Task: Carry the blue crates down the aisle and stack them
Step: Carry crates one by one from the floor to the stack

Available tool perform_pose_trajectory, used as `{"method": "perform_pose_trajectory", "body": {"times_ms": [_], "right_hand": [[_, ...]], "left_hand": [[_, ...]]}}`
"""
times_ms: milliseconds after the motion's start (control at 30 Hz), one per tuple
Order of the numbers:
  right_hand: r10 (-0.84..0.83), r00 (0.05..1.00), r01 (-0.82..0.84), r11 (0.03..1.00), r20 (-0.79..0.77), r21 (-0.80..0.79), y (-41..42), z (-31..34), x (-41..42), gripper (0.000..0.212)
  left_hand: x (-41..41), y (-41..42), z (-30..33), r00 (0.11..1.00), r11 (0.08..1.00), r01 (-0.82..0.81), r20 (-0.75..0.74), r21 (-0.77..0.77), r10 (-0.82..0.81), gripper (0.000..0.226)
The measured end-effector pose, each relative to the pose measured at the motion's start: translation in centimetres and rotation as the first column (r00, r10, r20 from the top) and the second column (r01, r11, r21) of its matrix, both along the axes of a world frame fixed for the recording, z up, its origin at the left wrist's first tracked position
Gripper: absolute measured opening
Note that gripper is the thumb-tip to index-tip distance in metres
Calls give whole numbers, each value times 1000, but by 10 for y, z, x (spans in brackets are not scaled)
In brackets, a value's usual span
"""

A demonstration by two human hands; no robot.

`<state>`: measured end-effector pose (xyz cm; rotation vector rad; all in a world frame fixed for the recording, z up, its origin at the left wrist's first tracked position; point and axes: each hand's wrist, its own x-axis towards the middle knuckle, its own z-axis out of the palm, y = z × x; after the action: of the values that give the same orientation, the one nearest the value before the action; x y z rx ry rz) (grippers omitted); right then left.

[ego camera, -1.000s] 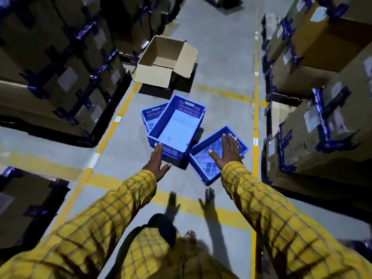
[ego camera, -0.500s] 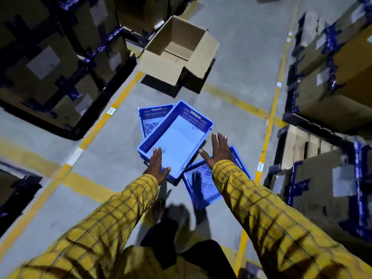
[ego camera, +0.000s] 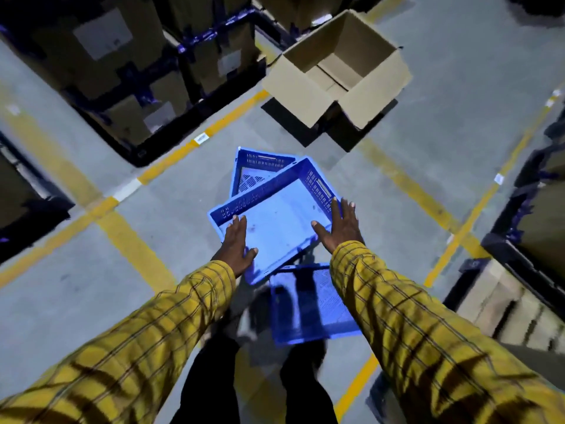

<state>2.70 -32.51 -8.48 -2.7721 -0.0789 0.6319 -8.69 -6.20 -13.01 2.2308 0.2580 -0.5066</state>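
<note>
progress: early, three crates loose on floor, unstacked | left hand (ego camera: 237,246) and right hand (ego camera: 339,229) grip spread, flat at top crate (ego camera: 275,221) rim | left: lift, carry, stack

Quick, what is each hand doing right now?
Left hand: open, fingers straight at the near-left corner of the top blue crate.
Right hand: open, fingers spread over that crate's right rim.
</note>
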Motion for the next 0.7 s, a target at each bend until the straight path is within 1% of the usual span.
{"method": "perform_pose_trajectory", "body": {"times_ms": [167,267,400,467,533,700], "right_hand": [[197,980,-197,980,20,8,-28,-56,40,84],[282,958,-283,959,43,8,-44,-95,59,83],[319,947,-319,948,37,-1,-62,-148,91,82],[336,941,-335,942,41,-19,-66,-176,110,82],[345,937,-343,938,51,-55,-66,-202,129,82],[389,921,-376,904,25,-203,-61,-266,174,85]], "left_hand": [[0,-37,-62,995,989,-85,55,124,78,80],[3,-55,-102,990,965,-141,60,223,130,84],[19,-72,-145,976,915,-214,27,343,218,82],[29,-74,-170,965,883,-244,9,401,263,86],[37,-72,-193,953,849,-277,18,450,301,89],[51,-59,-257,903,768,-385,38,512,427,99]]}}
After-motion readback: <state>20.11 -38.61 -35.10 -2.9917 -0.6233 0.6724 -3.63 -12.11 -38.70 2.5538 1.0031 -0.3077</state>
